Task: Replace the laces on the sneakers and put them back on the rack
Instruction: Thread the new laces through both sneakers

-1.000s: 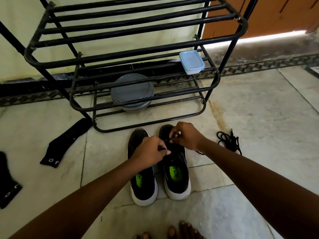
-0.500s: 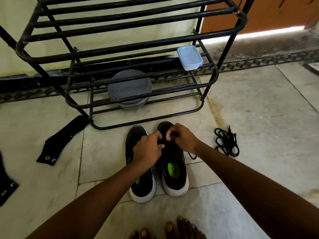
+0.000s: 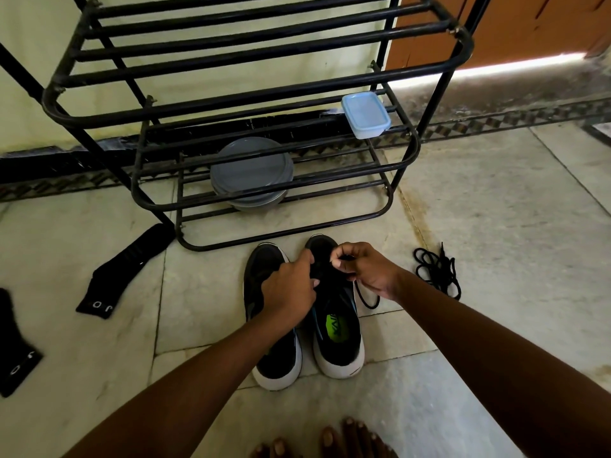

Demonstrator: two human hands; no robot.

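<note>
Two black sneakers with white soles stand side by side on the floor, toes toward the rack: the left sneaker (image 3: 264,355) and the right sneaker (image 3: 337,338), which has a green insole. My left hand (image 3: 289,289) grips the right sneaker's lacing area with curled fingers. At the same spot my right hand (image 3: 367,271) pinches a black lace (image 3: 365,300), which loops down beside the shoe. A loose bundle of black laces (image 3: 436,271) lies on the floor to the right. The black metal rack (image 3: 231,94) stands just beyond the shoes.
A blue-lidded plastic box (image 3: 365,115) sits on the rack's middle shelf and stacked grey plates (image 3: 251,175) on a lower one. Two black socks (image 3: 129,271) (image 3: 16,352) lie on the tiles at left. My toes (image 3: 327,441) show at the bottom edge. An orange door (image 3: 529,24) is at back right.
My right hand has pulled slightly right and apart from my left, drawing the lace out beside the shoe. The view shifted a little; the shoes stay in place.
</note>
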